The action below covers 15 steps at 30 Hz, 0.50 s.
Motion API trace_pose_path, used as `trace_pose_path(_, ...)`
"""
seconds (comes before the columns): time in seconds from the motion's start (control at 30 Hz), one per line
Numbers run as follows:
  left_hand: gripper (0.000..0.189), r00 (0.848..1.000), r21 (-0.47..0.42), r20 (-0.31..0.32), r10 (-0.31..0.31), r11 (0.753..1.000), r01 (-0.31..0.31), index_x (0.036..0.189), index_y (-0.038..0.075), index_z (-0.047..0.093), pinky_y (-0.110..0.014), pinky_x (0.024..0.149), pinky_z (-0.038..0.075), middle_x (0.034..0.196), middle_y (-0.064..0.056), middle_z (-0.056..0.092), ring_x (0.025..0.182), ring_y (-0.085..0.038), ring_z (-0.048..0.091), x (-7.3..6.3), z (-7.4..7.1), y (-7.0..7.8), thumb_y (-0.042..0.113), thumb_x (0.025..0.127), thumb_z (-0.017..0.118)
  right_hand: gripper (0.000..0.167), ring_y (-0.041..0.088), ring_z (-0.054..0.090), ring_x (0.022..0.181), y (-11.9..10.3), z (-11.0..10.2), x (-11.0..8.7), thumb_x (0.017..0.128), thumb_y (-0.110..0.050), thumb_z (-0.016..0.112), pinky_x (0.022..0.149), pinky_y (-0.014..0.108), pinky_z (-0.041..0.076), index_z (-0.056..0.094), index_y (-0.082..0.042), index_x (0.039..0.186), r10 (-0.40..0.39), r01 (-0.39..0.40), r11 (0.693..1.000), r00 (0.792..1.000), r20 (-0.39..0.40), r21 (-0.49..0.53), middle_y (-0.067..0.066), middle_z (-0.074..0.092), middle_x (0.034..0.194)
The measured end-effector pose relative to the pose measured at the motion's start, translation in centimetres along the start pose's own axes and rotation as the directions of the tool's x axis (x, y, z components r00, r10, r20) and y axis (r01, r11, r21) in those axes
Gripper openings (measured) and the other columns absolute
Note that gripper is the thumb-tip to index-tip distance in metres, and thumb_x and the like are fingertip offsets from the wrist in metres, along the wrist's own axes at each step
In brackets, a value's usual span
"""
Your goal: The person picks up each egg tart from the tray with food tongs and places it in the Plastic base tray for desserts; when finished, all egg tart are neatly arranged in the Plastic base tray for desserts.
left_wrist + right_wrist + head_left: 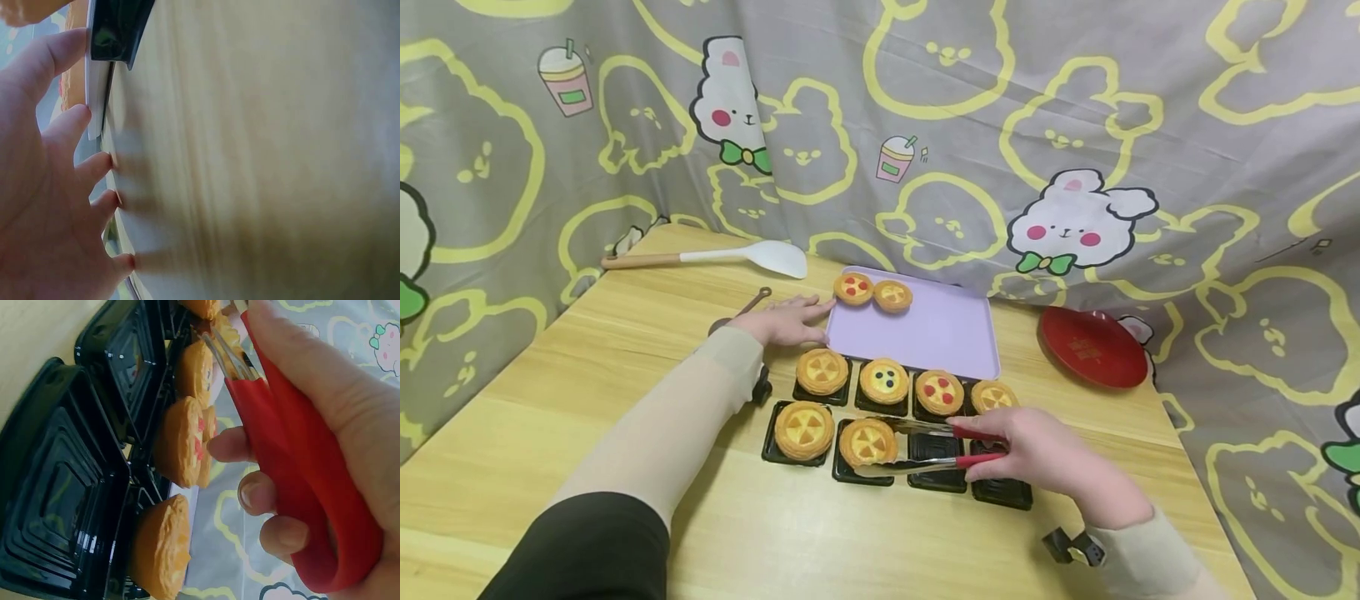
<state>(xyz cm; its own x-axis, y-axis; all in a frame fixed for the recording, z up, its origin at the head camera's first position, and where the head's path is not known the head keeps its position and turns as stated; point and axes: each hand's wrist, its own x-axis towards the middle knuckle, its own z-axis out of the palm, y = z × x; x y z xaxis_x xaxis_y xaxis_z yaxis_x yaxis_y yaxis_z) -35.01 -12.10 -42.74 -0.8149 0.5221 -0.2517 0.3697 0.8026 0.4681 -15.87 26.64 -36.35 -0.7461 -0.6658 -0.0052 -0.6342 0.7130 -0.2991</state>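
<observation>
My right hand [1045, 446] grips red-handled tongs [977, 461], whose metal tips straddle an egg tart [868, 442] at the second black square holder [862, 477] of the front row. In the right wrist view, fingers and thumb wrap the tongs' red handles [281, 437]. At the left edge of the purple tray [925, 333], my left hand [792, 321] lies with its fingers spread. Thumb and forefinger touch the tray's side [97, 94] in the left wrist view. Two tarts, one with red topping [853, 288] and one plain [892, 296], sit in the tray's far left corner.
Tarts fill the back row, including a blueberry one [883, 381]. Another tart [803, 430] sits front left; two front-right holders [936, 467] are bare. A red plate [1092, 346] stands at the right, a white spatula [775, 257] at the back left, a brown spoon-like utensil [752, 302] by my left wrist.
</observation>
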Motion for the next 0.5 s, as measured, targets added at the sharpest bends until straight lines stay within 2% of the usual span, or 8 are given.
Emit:
trace_pose_path(0.13,0.082,1.000,0.010,-0.003,0.004,1.000,-0.004,0.160,0.023,0.014,-0.069,0.111,-0.002,0.164,-0.016,0.005,0.147,-0.043,0.002,0.02,0.04,-0.04,0.054,0.095,0.054,0.065,0.005,0.064,0.094,-0.17,0.39,-0.08,0.077,-0.057,0.077,0.079,0.034,0.056,0.067,-0.023,0.131,0.003,-0.004,0.998,1.000,-0.014,-0.063,-0.009,0.070,0.113)
trace_pose_path(0.3,0.081,1.000,0.004,-0.002,0.017,1.000,-0.017,0.160,0.021,0.014,-0.069,0.111,-0.002,0.163,-0.019,0.006,0.147,-0.045,0.001,-0.03,0.05,-0.01,0.054,0.095,0.052,0.067,0.004,0.062,0.089,-0.53,0.41,-0.17,0.076,-0.059,0.076,0.074,0.033,0.055,0.066,-0.024,0.132,0.021,-0.021,0.996,1.000,0.002,-0.088,-0.010,0.070,0.109)
trace_pose_path(0.5,0.081,1.000,0.001,-0.003,0.021,1.000,-0.021,0.160,0.020,0.015,-0.070,0.111,-0.002,0.163,-0.020,0.006,0.146,-0.045,0.002,-0.15,-0.04,0.27,0.053,0.095,0.053,0.070,0.006,0.064,0.093,-0.79,0.34,-0.21,0.077,-0.067,0.069,0.076,0.035,0.056,0.066,-0.025,0.132,0.024,-0.023,0.994,1.000,0.002,-0.106,-0.009,0.070,0.111)
